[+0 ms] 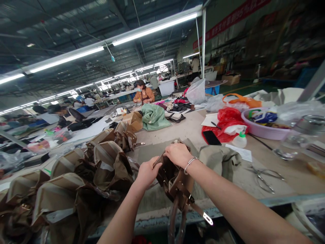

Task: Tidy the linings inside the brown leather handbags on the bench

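A brown handbag (171, 176) lies at the table's front edge, its opening turned toward me. Its wrapped handles and a strap with a bright metal plate (208, 218) hang over the edge. With thumb and fingers my left hand (148, 173) pinches the left side of the bag's rim. My right hand (179, 154), a bracelet at the wrist, is closed on the rim at the far side; its fingertips are partly hidden. Beneath the bag is a grey-green sheet (149, 154). A folded grey-green cloth (218, 159) lies right of my right hand.
Several brown bags (63, 189) crowd the left side. Scissors (264, 178), a phone (212, 138), a small white bottle (239, 139) and a lilac basin (266, 132) are on the right. A green bag (154, 117) stands farther back. A co-worker (144, 93) sits across the table.
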